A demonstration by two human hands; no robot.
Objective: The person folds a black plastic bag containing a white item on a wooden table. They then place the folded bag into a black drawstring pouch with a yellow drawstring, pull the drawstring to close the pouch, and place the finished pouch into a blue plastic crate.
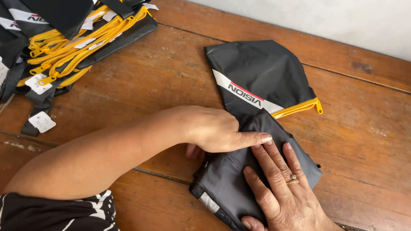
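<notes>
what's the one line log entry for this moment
left hand: pressing folded dark jacket | right hand: flat on jacket | wooden table

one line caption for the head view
Left hand and right hand press a folded dark grey jacket flat on a wooden table.

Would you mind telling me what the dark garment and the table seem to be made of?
Garment: probably thin synthetic cloth like nylon, given its faint sheen and fine creases. Table: wood, reddish-brown and worn, with visible grain and plank seams.
</notes>
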